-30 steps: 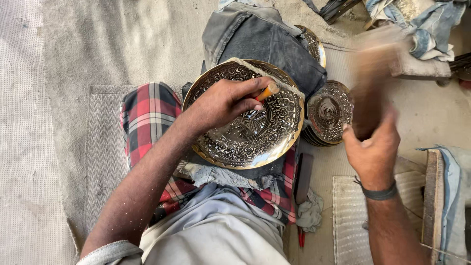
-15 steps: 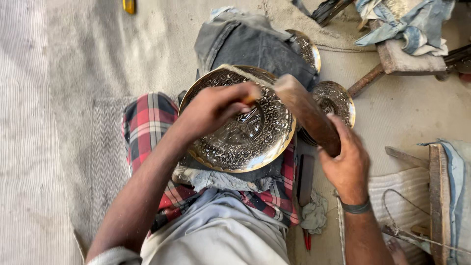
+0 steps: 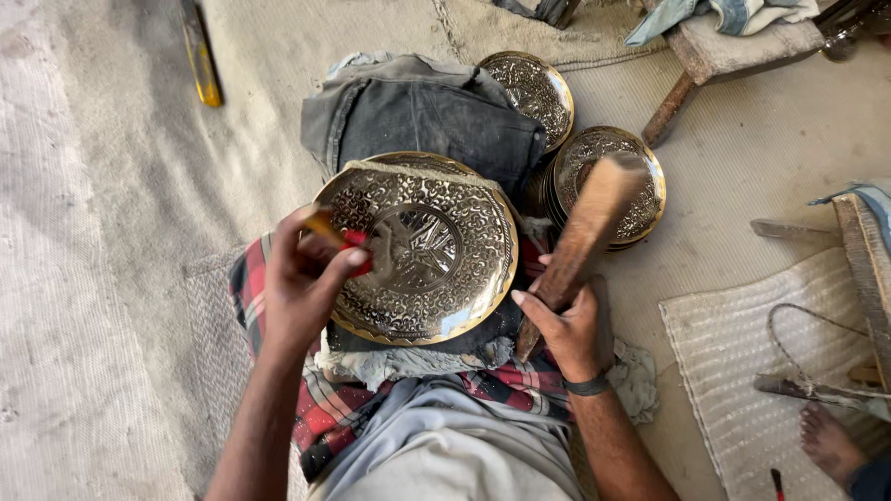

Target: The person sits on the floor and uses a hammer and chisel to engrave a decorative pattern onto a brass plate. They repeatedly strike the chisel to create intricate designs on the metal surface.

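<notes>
Head view: left hand [image 3: 302, 278] at 9 o'clock of the brass plate [image 3: 418, 249], fingers closed around a small chisel [image 3: 336, 234] with an orange-and-red grip, tip resting near the plate's rim. A second ago that hand sat over the plate's centre; it has shifted out to the left edge, so the working point has moved from the middle medallion toward the border band. Right hand [image 3: 571, 325] at 4 o'clock, fist closed on the handle of a wooden mallet [image 3: 589, 227], head blurred and pointing to 1 o'clock; half a second back it was down across the plate, now it is clear of it, looks like between blows. Plate lies on the lap on a grey rag and plaid cloth [image 3: 278, 371], dark folded cloth [image 3: 422, 116] at 12 o'clock. Plate is round, shallow, shiny, with dense embossed scrollwork. Two similar plates [image 3: 613, 186] at 2 o'clock on the floor. Mallet wood rough, worn.
</notes>
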